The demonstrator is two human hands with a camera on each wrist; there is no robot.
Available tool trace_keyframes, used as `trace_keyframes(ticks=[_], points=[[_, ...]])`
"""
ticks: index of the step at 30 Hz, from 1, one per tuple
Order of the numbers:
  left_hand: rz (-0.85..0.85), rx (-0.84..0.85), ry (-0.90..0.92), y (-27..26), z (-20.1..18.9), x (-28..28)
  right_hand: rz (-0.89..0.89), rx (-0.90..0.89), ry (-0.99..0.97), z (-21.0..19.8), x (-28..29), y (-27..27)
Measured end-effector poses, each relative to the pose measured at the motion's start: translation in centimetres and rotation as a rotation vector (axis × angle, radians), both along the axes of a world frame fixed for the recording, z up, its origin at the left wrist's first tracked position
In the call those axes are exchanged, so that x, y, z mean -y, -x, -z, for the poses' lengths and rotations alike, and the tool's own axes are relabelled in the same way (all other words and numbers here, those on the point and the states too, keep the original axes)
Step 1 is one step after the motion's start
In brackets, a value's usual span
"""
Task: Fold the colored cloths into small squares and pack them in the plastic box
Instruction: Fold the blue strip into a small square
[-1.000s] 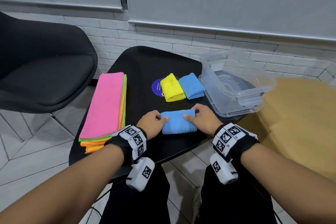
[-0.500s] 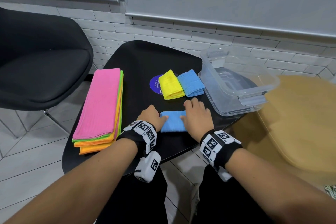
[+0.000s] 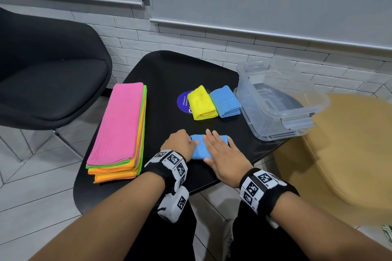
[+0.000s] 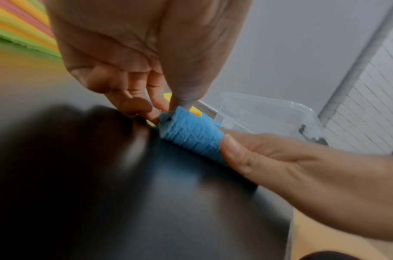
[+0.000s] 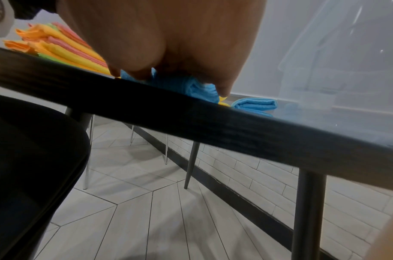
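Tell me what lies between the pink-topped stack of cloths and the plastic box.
In the head view, between the stack of cloths and the plastic box lie bare black tabletop, a round blue sticker, a folded yellow cloth and a folded blue cloth.

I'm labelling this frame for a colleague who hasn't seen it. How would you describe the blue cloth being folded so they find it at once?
On the black table, look at the near edge, in front of the clear plastic box. The blue cloth being folded lies there between both hands. Unlike the other folded blue cloth beside the yellow one, it has the right hand pressed flat on it and the left hand pinching its end.
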State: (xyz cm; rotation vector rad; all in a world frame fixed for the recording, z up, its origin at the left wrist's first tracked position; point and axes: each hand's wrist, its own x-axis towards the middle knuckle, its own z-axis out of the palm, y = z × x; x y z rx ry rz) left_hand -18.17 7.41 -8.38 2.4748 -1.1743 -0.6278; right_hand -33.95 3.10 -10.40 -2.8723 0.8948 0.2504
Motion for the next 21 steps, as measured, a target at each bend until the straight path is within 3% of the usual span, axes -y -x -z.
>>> trace_keyframes(ticks=[4,9,14,18,21], points=[[0.027,0.064,-0.023,0.3,-0.3,-0.1,0.009,-0.007,-0.033,-0.1,0.0,0.0],[0.097,-0.088,0.029,-0.3,-0.7,-0.8,-0.002,-0.046,-0.131,-1.9,0.7,0.2],[0.262,-0.111,0.055,-1.4,-0.8,-3.0,-0.188,-0.029,-0.087,-4.6,2.3,2.1],[0.297,-0.078,0.003,-1.7,-1.6,-4.0,-0.379,-0.196,0.058,-5.9,3.7,2.8],[0.308,-0.047,-0.018,-1.7,-2.0,-4.5,-0.423,-0.286,0.057,-5.7,3.8,2.8]])
